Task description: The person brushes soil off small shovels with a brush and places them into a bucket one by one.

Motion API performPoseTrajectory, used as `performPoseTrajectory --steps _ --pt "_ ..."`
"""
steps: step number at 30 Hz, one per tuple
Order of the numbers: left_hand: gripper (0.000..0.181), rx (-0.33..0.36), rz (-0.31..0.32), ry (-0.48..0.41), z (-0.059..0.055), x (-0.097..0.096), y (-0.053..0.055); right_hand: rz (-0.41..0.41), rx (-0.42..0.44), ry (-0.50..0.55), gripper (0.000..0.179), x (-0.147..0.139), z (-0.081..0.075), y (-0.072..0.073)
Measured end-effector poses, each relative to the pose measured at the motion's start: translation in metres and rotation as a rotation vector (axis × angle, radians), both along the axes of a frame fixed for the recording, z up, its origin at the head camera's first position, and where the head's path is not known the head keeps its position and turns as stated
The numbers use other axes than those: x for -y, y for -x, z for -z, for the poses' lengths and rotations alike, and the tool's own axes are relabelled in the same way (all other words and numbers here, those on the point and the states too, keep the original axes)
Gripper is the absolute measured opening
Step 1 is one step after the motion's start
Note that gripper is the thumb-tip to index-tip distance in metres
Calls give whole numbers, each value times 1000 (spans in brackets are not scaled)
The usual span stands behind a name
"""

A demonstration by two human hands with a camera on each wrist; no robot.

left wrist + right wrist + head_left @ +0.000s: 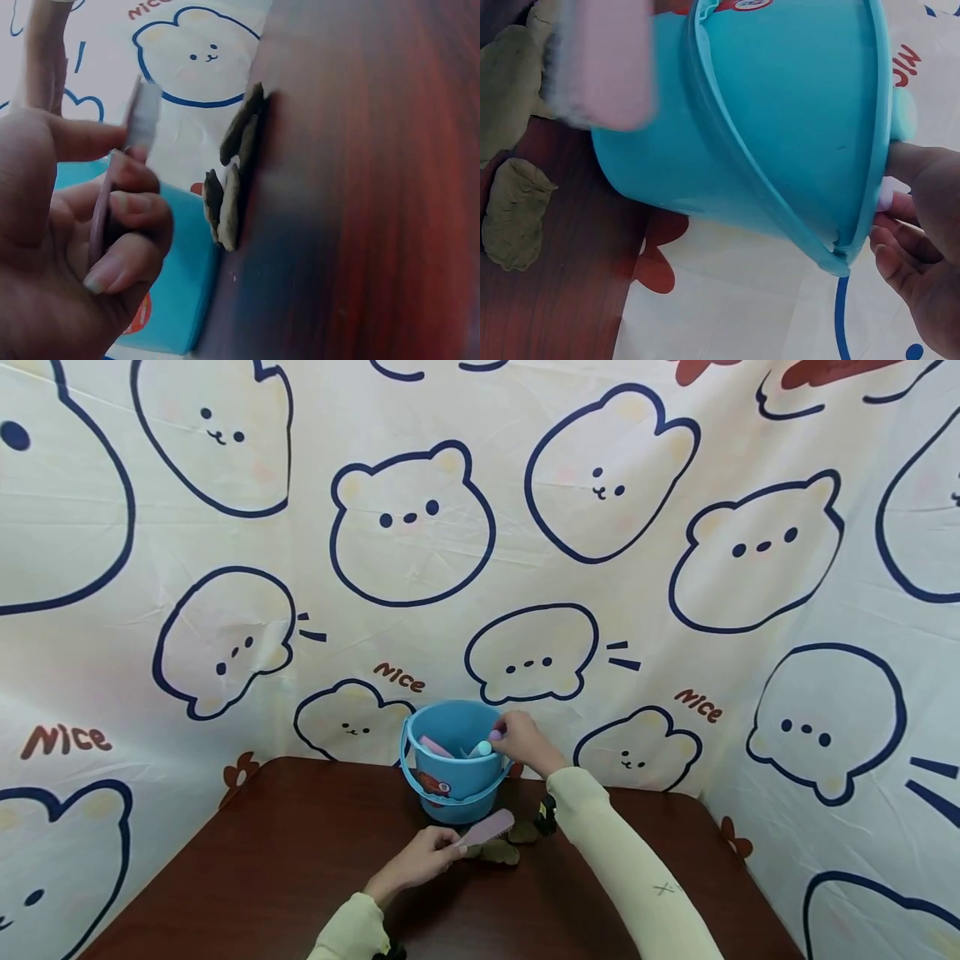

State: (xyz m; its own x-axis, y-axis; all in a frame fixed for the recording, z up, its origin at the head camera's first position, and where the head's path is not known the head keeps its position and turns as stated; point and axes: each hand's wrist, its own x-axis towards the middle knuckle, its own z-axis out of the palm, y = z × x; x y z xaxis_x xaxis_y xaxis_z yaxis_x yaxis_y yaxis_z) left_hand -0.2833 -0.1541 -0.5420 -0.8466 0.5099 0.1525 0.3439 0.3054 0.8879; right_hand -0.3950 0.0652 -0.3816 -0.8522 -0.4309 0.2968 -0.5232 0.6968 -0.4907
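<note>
My left hand grips the handle of a pale pink brush, whose short bristles point down in the head view. The brush is held just in front of a blue bucket with its handle hanging across the front. At the bucket's right rim, my right hand pinches a small lilac round end; the rest of that thing is hidden by the bucket wall. Beside those fingers a mint-coloured round end shows inside the bucket, along with a pink piece.
Several flat olive-brown lumps lie on the dark brown table, below the brush and near the bucket's base. A cloth printed with bear faces hangs behind and along both sides of the table.
</note>
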Motion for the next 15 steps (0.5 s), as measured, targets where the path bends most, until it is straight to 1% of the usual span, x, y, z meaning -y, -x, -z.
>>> performPoseTrajectory --steps 3,4,6,7,8,10,12,13,15 --pt "26 25 82 32 47 12 33 -8 4 2 17 0 -3 -2" --pt "24 38 97 44 59 16 40 -9 2 4 18 0 -4 -2" --pt "21 94 98 65 67 18 42 -6 -5 20 21 -2 -5 -4" --pt "21 95 106 96 65 19 38 -5 -10 31 23 -3 -6 -4" --pt "21 85 115 110 59 18 31 0 -16 46 24 -4 -5 -5" --pt "22 74 129 120 42 17 12 3 -31 88 26 -8 -5 -7" --pt "21 41 149 144 27 16 -4 6 -61 134 24 -12 -2 -10" --pt "21 12 156 160 21 15 -10 3 -80 160 22 -14 -1 -11" --pt "20 -21 148 178 16 15 -17 5 -125 200 19 -19 2 -16"
